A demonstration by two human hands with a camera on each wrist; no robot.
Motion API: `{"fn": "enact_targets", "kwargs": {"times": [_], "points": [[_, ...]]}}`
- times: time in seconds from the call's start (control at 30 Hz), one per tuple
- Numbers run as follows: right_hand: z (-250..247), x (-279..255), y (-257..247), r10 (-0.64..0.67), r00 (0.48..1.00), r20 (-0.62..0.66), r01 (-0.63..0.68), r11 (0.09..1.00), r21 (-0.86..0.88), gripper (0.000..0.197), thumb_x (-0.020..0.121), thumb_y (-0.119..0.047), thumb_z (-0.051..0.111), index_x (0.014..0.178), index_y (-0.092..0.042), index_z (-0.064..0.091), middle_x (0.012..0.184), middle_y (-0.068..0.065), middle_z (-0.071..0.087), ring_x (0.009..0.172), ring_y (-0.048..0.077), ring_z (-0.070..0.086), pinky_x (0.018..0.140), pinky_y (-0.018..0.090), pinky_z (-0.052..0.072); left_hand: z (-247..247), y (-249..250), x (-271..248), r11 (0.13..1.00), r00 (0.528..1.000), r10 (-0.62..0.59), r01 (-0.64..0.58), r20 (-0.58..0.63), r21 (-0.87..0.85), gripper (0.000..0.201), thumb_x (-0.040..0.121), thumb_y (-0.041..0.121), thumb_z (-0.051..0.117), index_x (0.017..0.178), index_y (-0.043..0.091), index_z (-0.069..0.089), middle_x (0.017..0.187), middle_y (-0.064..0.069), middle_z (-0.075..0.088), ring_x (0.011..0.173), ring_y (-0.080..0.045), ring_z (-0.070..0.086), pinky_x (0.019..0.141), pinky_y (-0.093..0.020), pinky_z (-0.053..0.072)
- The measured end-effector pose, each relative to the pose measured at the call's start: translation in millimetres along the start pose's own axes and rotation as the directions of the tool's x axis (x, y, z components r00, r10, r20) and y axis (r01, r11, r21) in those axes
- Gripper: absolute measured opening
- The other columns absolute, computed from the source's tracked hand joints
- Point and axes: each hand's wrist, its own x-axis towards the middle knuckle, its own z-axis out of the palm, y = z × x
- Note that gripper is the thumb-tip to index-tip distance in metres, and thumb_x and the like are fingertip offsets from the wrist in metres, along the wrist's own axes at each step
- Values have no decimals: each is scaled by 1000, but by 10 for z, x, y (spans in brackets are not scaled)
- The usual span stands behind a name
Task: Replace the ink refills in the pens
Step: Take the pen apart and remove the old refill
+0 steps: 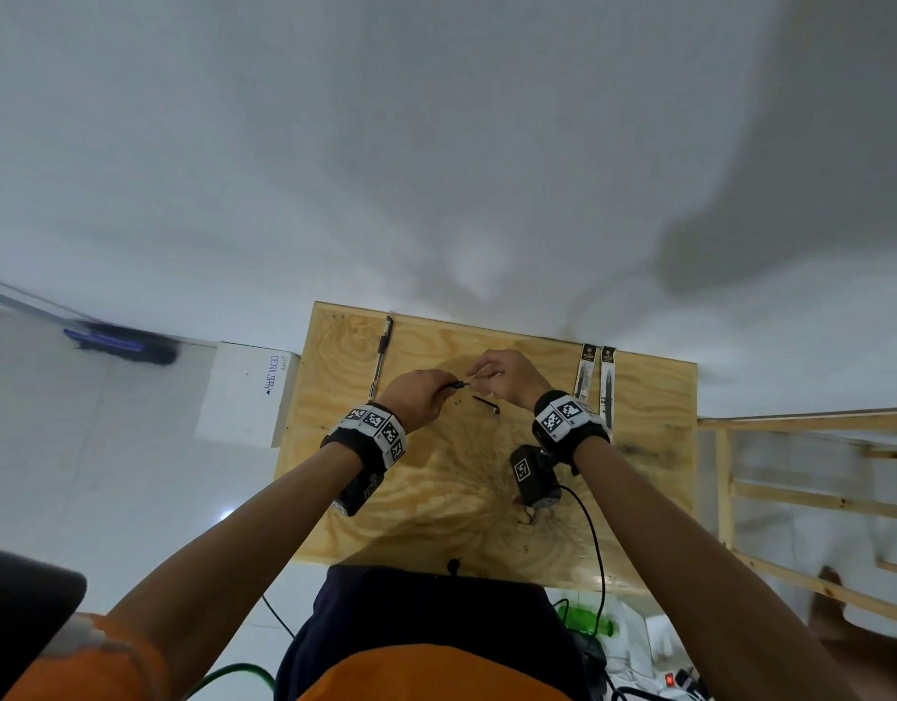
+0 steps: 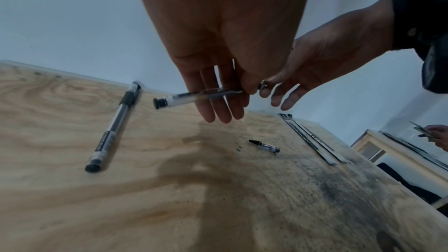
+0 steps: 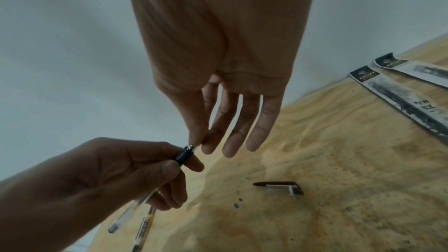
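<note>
Above the plywood table [image 1: 426, 518] my left hand [image 1: 443, 389] grips a clear pen [image 2: 184, 97] by its black grip [image 3: 184, 155]. Its black end plug points left. My right hand [image 3: 200, 144] pinches the pen's metal tip [image 3: 191, 147] between thumb and forefinger, with the other fingers held straight. The pen's cap [image 1: 486, 403] lies on the table just under the hands and shows again as the cap [image 3: 278, 187]. A second capped pen [image 2: 114, 127] lies to the left. Two refill packs [image 1: 595, 379] lie side by side at the right.
Ink smudges darken the table's right side [image 2: 339, 189]. A white box [image 1: 244, 392] stands off the left edge and a wooden frame [image 1: 790, 473] off the right. A black cable [image 1: 595, 548] trails over the near edge. Another person's hand [image 2: 436, 137] shows at a neighbouring table.
</note>
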Motion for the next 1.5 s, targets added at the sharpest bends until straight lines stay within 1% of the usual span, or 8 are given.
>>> {"fn": "enact_targets", "kwargs": {"times": [0.07,0.23,0.5,0.7,0.93,1.1,1.27,1.5], "points": [[7,3,-13,4,1000,3,-4,1000,11,22,83,-13,75,102,-3,69,92,11,70,82,20,65,71,28,52,7,-5,-3,1000,1000,3,-3,-6,-7,30,98,23,44,120,13,62,111,-11,69,98,-31,64,80,-40,52],[42,38,27,-12,1000,1,12,999,-41,20,92,-23,65,93,-5,74,85,14,75,79,28,71,80,43,58,0,9,8,1000,1000,9,-9,-3,-4,29,98,22,43,119,12,61,109,-11,69,96,-32,63,78,-40,51],[-4,65,23,28,999,38,-26,999,-34,22,82,-11,75,102,-3,71,101,16,73,91,23,67,70,25,49,11,0,14,1000,1000,1,-1,1,-3,30,99,22,43,121,12,61,111,-11,69,98,-31,63,80,-40,51],[13,81,74,32,999,33,-32,999,10,22,89,-21,69,104,-5,70,96,16,75,85,27,70,78,33,58,13,-4,18,1000,1000,13,-13,8,-13,30,99,21,42,121,13,60,111,-11,68,97,-32,63,79,-42,52],[-29,82,48,21,1000,4,-21,1000,-13,10,81,-11,76,90,-6,74,90,7,73,68,3,62,69,20,48,45,-8,34,1000,999,-27,27,27,-6,29,99,21,39,120,12,59,108,-12,68,94,-34,63,75,-41,51],[-90,99,129,52,995,-90,-52,999,0,11,80,-14,77,91,-13,75,93,6,75,76,7,66,73,22,51,50,-41,33,997,997,-75,74,38,20,29,100,20,37,118,10,57,105,-15,66,91,-35,62,72,-41,48],[-96,121,290,77,972,-224,-121,975,-188,5,85,-20,72,88,-16,72,92,-1,72,85,14,65,76,28,52,29,-99,18,995,994,-99,99,38,4,29,101,21,36,119,11,57,103,-12,66,87,-33,61,65,-35,43],[106,82,434,-53,974,-219,-56,883,-466,14,90,-20,57,81,-10,61,73,7,66,68,26,61,58,30,45,35,-156,12,990,990,-135,136,33,-34,29,100,22,37,120,14,57,103,-10,67,87,-30,61,64,-30,37]]}}
